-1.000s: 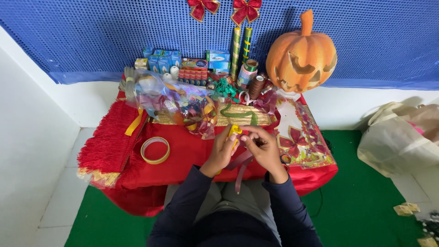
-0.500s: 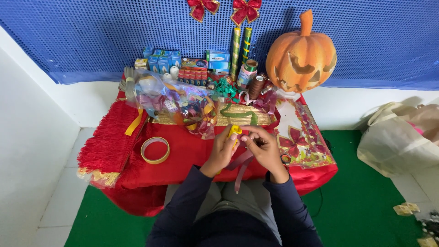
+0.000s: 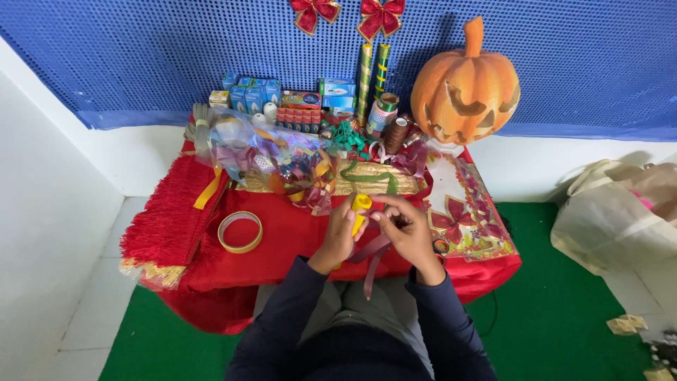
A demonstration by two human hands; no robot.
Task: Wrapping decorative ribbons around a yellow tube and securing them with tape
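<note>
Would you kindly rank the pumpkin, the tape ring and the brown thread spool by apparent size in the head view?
1. pumpkin, clearly largest.
2. tape ring.
3. brown thread spool, smallest, though it sits farther from the camera than the ring.

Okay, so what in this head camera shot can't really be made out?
- Yellow tool: the left hand covers most of it, so its kind is unclear.
- Dark red ribbon: its upper end is hidden behind the right hand.
- Clear bag of ribbons: its contents are a glare-blurred tangle.
- Small boxes by the wall: too small to identify.
- Beige bag: cut off by the right edge.
</note>
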